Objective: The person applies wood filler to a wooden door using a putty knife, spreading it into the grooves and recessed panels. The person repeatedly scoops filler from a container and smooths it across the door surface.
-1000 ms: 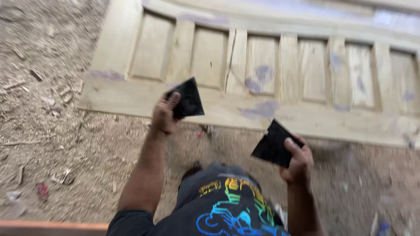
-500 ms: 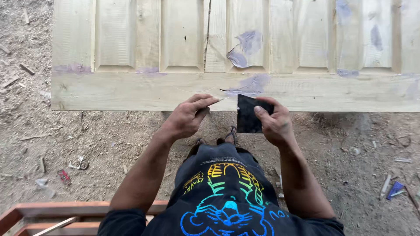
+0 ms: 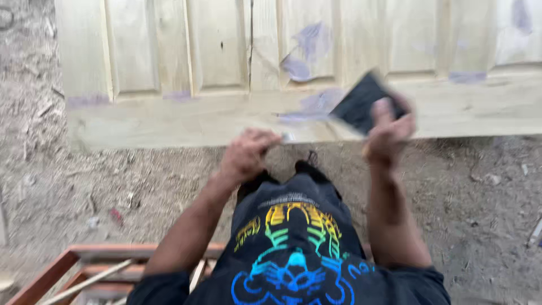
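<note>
Over the pale wooden panelled door, right hand with dark square sanding sheet.

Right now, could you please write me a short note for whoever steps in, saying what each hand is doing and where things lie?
Right hand: raised over the near edge of the wooden door, fingers closed on a dark sheet of sandpaper.
Left hand: at the door's near edge, fingers curled; the picture is too blurred to tell whether it holds anything.
The door lies flat, pale and unpainted, with purple-grey filler patches on the panels and near rail.
Done: patches applied. Left: they are not yet sanded flush, as far as can be seen.
A reddish wooden frame lies on the dirt beside the person.
</note>
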